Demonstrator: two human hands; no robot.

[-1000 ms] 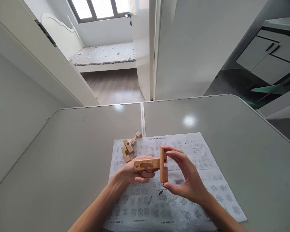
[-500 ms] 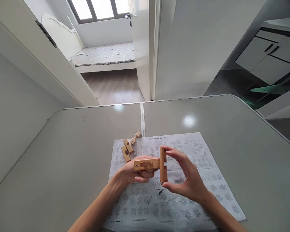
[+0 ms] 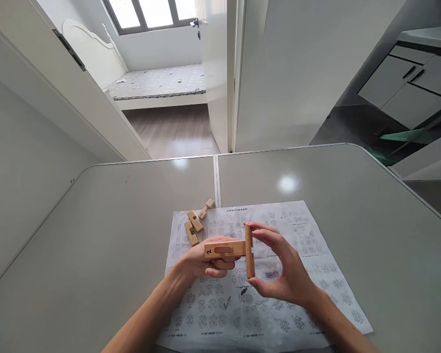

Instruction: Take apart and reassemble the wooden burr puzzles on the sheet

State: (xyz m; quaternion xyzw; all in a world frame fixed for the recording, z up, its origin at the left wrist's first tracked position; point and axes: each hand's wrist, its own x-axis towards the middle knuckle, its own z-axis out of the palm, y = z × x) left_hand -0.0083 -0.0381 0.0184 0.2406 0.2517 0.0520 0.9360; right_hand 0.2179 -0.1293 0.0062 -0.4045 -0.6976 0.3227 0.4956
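My left hand [image 3: 209,262] is closed around a wooden puzzle piece [image 3: 224,249] that lies sideways, marked with a "2" and showing a rounded slot on top. Between the thumb and fingertips of my right hand [image 3: 284,267] stands a notched wooden puzzle piece [image 3: 249,252], gripped at its two ends. Its side meets the right end of the numbered piece, forming a T. Whether the two are interlocked cannot be seen. Both hands are above the printed sheet.
A paper sheet [image 3: 297,314] printed with puzzle diagrams lies on the grey table [image 3: 95,255]. Several loose notched wooden pieces [image 3: 191,233] rest at its upper left corner. Beyond the table are an open door [image 3: 215,73] and a bed [image 3: 158,81].
The right-hand piece has turned slightly, showing a narrower face, and shifted a little to the right. The numbered piece moved slightly right. The loose pieces stay put.
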